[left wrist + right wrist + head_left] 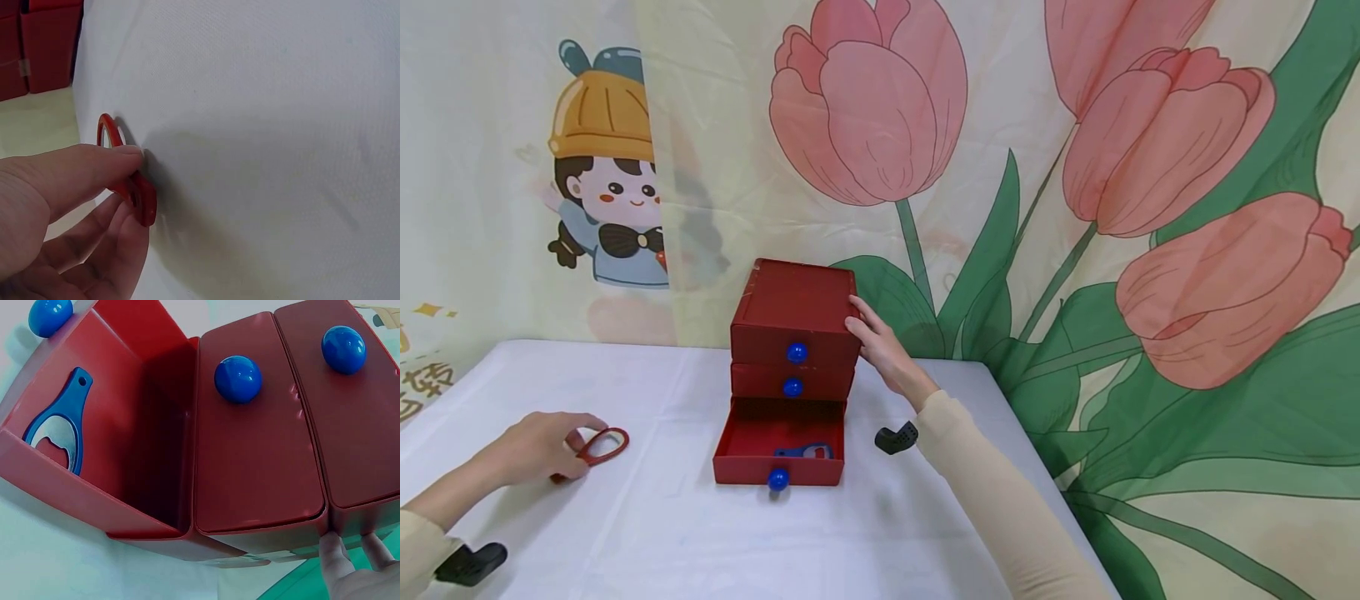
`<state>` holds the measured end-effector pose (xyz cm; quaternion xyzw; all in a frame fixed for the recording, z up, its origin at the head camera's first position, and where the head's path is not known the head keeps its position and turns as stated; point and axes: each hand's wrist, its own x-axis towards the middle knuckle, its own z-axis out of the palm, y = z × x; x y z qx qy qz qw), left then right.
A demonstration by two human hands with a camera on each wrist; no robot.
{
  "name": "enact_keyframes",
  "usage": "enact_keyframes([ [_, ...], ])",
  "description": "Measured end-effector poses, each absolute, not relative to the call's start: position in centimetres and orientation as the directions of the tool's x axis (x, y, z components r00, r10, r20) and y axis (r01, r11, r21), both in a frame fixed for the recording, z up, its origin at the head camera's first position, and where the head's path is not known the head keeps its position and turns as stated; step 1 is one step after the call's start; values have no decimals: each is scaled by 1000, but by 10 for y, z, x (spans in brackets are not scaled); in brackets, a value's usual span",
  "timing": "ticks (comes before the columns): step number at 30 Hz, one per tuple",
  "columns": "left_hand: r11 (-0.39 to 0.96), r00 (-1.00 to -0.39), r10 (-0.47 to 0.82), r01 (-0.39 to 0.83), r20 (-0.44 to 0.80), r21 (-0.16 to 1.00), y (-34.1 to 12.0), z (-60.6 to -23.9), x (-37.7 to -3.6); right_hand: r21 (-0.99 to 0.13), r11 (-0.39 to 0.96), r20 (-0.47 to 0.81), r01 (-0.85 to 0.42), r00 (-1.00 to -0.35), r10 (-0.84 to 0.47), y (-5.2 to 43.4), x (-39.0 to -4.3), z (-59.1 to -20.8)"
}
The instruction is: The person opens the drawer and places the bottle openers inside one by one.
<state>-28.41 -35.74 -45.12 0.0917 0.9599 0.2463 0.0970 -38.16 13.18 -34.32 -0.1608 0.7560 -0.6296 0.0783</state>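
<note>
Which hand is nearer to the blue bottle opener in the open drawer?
The right hand. It rests on the side of the red drawer box, above the opener. The left hand is far to the left, holding the red opener.

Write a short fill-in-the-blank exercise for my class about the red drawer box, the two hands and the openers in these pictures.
1. The left hand pinches a ____ opener lying on the cloth.
2. Of the box's three drawers, only the ____ one is pulled out.
3. Inside the open drawer lies a ____ opener.
4. Each drawer has a round blue ____ on its front.

Missing words: red; bottom; blue; knob
</note>
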Motion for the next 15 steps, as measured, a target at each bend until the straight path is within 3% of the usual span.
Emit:
enact_keyframes([
  [15, 824, -941, 337, 315, 41, 471, -342, -437, -283, -981, 133, 89, -144, -933, -350, 131, -381, -343],
])
